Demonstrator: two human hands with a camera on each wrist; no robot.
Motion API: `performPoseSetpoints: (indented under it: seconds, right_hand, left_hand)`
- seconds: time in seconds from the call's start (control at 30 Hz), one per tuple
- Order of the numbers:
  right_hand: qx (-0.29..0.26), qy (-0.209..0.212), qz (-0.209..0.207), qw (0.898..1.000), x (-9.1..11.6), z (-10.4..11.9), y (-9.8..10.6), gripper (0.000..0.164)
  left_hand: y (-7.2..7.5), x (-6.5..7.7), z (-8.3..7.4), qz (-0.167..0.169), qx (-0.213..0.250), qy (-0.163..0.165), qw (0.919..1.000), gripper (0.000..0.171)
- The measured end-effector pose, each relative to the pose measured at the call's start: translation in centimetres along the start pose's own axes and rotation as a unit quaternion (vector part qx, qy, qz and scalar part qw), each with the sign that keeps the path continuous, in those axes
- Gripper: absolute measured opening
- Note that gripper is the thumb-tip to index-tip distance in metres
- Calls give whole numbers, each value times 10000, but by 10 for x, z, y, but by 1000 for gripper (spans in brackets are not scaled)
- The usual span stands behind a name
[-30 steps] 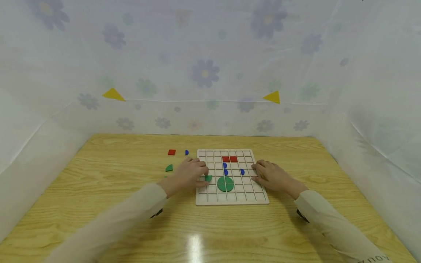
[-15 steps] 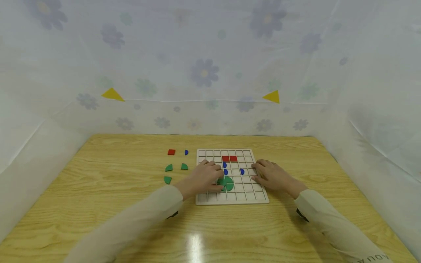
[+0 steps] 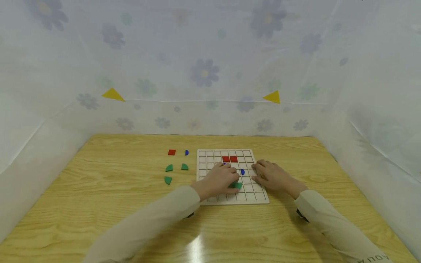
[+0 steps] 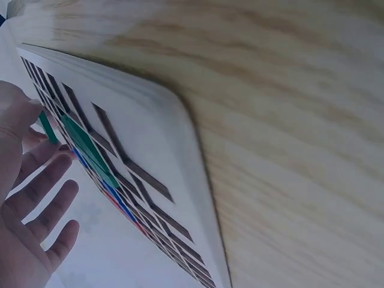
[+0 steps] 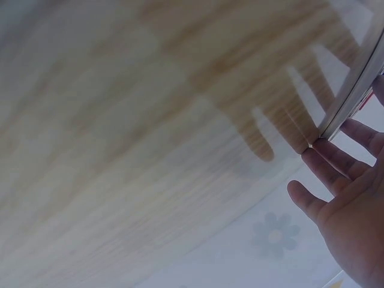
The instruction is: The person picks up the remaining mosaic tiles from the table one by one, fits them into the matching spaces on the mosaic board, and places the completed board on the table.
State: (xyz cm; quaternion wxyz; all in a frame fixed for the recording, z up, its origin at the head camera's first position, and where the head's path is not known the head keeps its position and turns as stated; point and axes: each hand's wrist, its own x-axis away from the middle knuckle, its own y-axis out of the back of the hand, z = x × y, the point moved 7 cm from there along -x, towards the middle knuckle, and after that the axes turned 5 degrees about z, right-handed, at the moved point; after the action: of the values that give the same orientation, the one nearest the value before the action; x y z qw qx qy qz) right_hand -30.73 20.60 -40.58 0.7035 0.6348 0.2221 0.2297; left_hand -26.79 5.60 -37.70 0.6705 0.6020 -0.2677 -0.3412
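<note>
My left hand [image 3: 221,179] is over the white gridded board [image 3: 260,197], pinching a green quarter-circle tile [image 3: 238,185] between thumb and fingertip. In the left wrist view that tile [image 4: 48,127] is held on edge above the grid, beside green tiles [image 4: 90,150] lying in it. My right hand [image 3: 273,176] rests against the board's right edge, fingers relaxed; the right wrist view shows fingertips touching that edge. Two red square tiles [image 3: 229,159] sit side by side in the upper grid, with a blue half-circle tile [image 3: 242,171] lower right. My left hand hides other tiles.
Left of the board, a red tile [image 3: 171,152], a blue half-circle tile [image 3: 186,152] and three green quarter-circle tiles [image 3: 185,167] lie on the wooden table [image 3: 125,197]. A flowered white curtain [image 3: 204,117] surrounds the table's back and sides.
My left hand has carried the green quarter-circle tile rightward across the board, past the green circle, which it now covers. The right hand stays at the board's edge.
</note>
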Motion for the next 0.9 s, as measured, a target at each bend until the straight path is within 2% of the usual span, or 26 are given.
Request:
performPoseSetpoints:
  seconds: [0.53, 0.9]
  right_hand:
    - [113, 49, -114, 9999, 1, 3, 4, 43]
    - [81, 32, -31, 10000, 1, 4, 4, 44]
  left_hand:
    - [-2, -26, -18, 81, -104, -17, 9999, 32]
    - [-7, -32, -20, 310, -33, 109, 9995, 32]
